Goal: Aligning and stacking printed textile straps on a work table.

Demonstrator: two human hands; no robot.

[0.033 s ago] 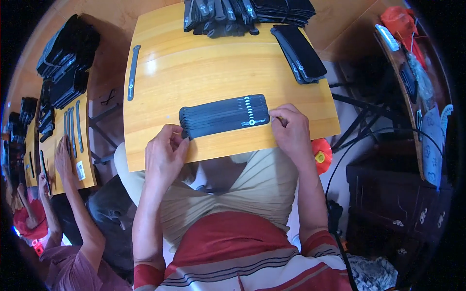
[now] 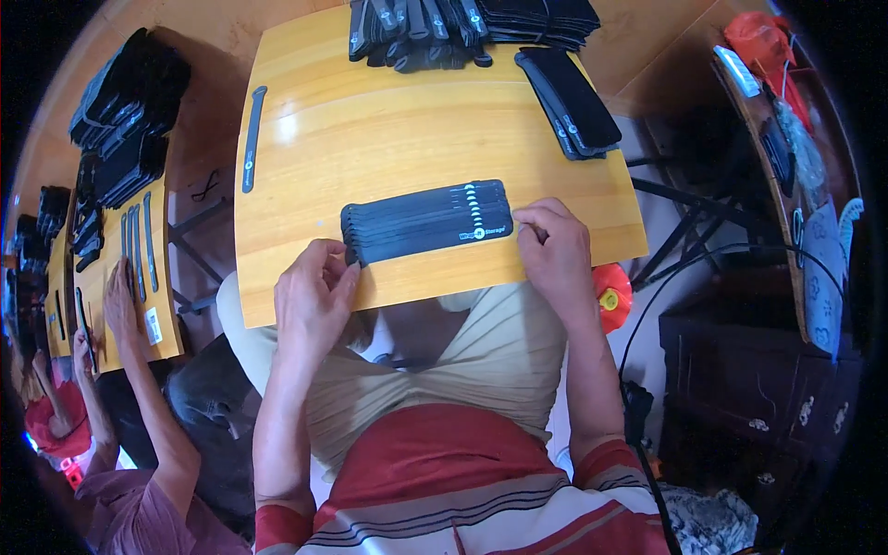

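A fanned row of dark straps (image 2: pixel 416 225) lies overlapped on the wooden table in front of me, with pale printing near the right ends. At their left end, my left hand (image 2: pixel 313 287) is closed, its thumb and fingertips on the end of the nearest strap. My right hand (image 2: pixel 555 242) has thumb and forefinger pinched together at the right end of that strap. Its other fingers are curled under. Both hands rest at the table's near side.
A single grey strap (image 2: pixel 253 139) lies at the table's left. Bundled straps (image 2: pixel 421 32) and dark stacks (image 2: pixel 572 102) sit at the back and right. At the left, a co-worker's hand (image 2: pixel 120 301) rests on another table. A dark cabinet (image 2: pixel 749 388) stands right.
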